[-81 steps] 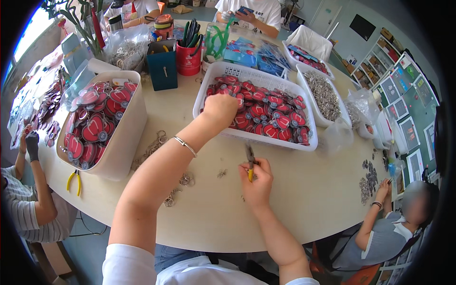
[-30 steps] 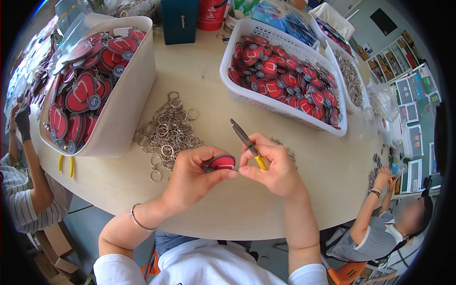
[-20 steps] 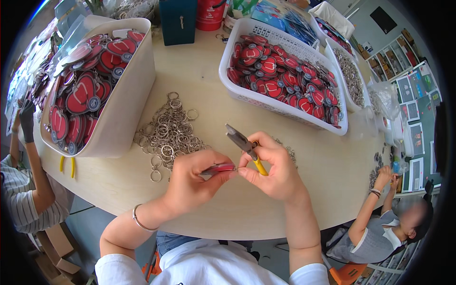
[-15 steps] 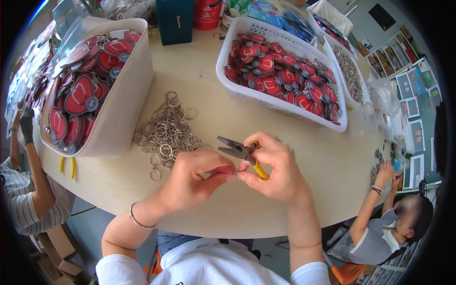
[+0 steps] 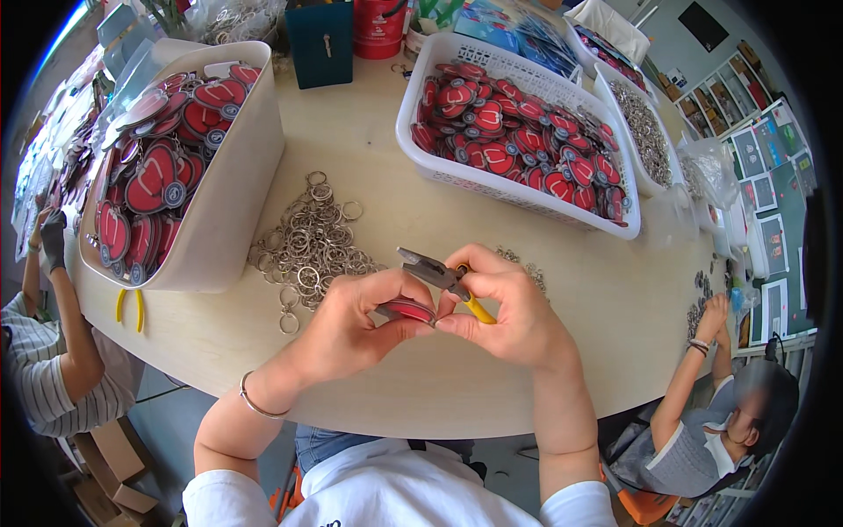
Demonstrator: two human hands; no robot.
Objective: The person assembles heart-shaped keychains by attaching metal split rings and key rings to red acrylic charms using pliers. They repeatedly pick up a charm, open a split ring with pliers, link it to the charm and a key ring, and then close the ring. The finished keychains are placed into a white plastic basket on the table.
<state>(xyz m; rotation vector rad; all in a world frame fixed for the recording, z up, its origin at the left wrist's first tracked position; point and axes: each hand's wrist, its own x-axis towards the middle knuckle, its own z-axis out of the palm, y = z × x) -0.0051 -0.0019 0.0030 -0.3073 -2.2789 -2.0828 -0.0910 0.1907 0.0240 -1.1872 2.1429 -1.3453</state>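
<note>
In front of me, my left hand (image 5: 349, 321) is closed on a flat red key tag (image 5: 408, 309), pinched between thumb and fingers. My right hand (image 5: 518, 321) keeps a pair of pliers (image 5: 439, 272) with yellow handles tucked in its grip, the jaws pointing up and left. The thumb and forefinger of that hand meet at the tag's right end; anything small between them is too tiny to make out. Just beyond my left hand lies a heap of metal key rings (image 5: 312, 241). A scatter of small metal links (image 5: 531, 268) sits behind my right hand.
A tall cream bin (image 5: 233, 189) of red tags stands at left, yellow-handled pliers (image 5: 130, 309) beside it. A white basket (image 5: 518, 195) of red tags fills the far right. Behind are a dark green box (image 5: 318, 53) and a red bucket (image 5: 379, 31). People work on both sides.
The red tag has tilted so more of its face shows. The pliers have shifted slightly left in my right hand. Both hands stay together at the tag.
</note>
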